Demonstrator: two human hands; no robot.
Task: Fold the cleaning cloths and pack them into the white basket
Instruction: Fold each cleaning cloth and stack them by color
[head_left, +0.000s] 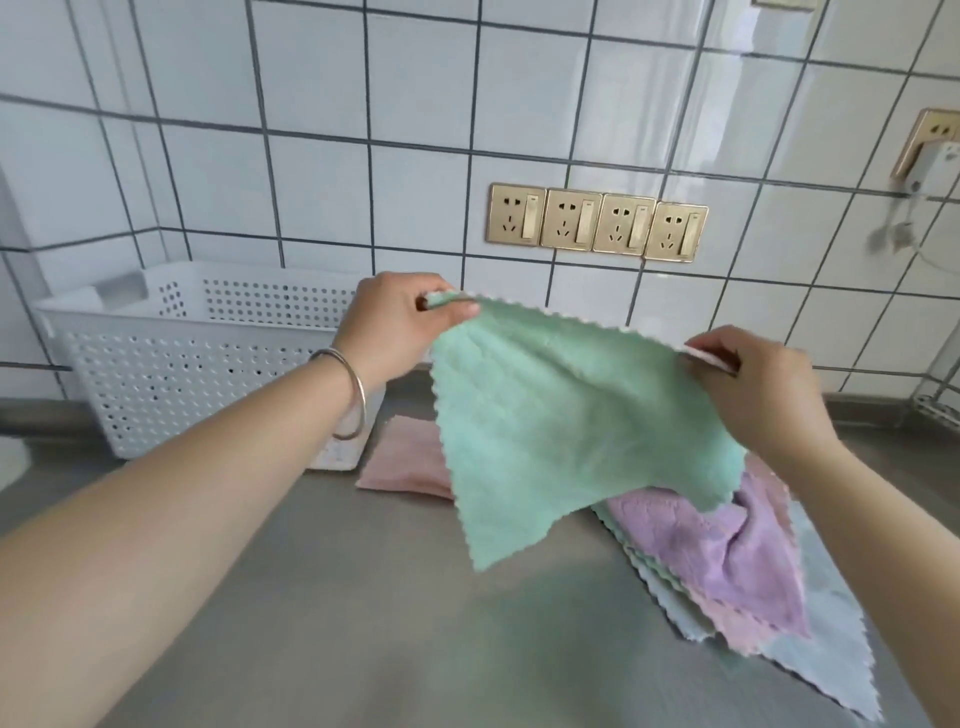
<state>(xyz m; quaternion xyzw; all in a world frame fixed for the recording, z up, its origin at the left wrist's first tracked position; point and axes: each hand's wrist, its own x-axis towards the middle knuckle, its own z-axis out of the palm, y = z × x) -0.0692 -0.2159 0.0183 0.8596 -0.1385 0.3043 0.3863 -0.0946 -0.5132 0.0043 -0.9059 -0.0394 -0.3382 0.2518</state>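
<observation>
a grey steel countertop (363, 597) is seen below a white tiled wall. a white perforated plastic basket (171, 374) stands far left; its contents cannot be seen. a mint green square microfibre cloth (566, 426) is held unfolded above the counter, its top corners pinched by the left hand (400, 327) and right hand (763, 395). a loose pile of pastel cloths (737, 566) on the right remains unfolded; a folded pink cloth (410, 462) lies near the basket, unpacked.

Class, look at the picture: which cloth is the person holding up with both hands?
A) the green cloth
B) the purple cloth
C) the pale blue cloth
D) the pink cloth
A: the left hand and the right hand each pinch a top corner of the green cloth, which hangs above the counter.
</observation>
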